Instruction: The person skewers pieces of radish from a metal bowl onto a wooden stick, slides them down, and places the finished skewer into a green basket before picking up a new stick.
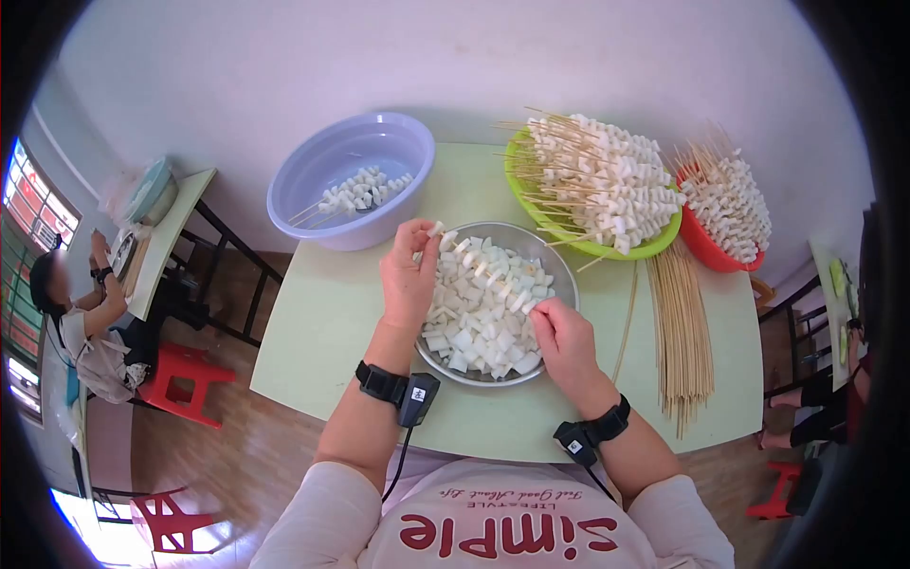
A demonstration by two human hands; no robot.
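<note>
Side table: teal basin on it, seated person beside it, red stool near it, window past it. Well apart from it, across the room: second table, green items on top, maybe vegetables, blurry.

Skewer, near end: hidden in the right hand. Steel bowl, floor: covered by white cubes. Stick bundle, far ends: concealed by the green basin. Red basin, left side: partly behind the green basin. Printed shirt: cut off at near edge. Person on the right: cropped by the dark border. Wrist devices, labels: too small to read.
</note>
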